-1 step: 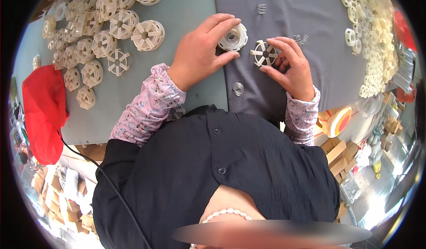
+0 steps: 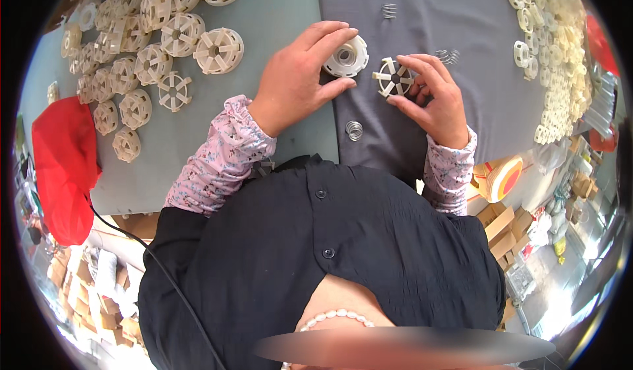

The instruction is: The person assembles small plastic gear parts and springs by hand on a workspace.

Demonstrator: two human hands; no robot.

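Note:
My left hand (image 2: pixel 293 73) curves its fingers and thumb around a white plastic ring housing (image 2: pixel 360 59), which has a coil spring (image 2: pixel 345 55) sitting in its middle. To the right of it, my right hand (image 2: pixel 440 103) pinches a cream spoked plastic wheel (image 2: pixel 385 76) by its edge, between thumb and fingers. The two parts are apart, side by side over the grey cloth. Loose coil springs lie around them: one spring (image 2: pixel 354 130) nearer me, another spring (image 2: pixel 389 11) farther off, and more springs (image 2: pixel 448 57) beside my right fingers.
Several cream spoked wheel assemblies (image 2: pixel 182 34) crowd the left of the green-grey table (image 2: pixel 277 1). A heap of small white plastic rings (image 2: pixel 554 73) covers the right edge of the grey cloth (image 2: pixel 488 119). A red cloth (image 2: pixel 62 166) hangs at the left corner, beside a black cable (image 2: pixel 155 258).

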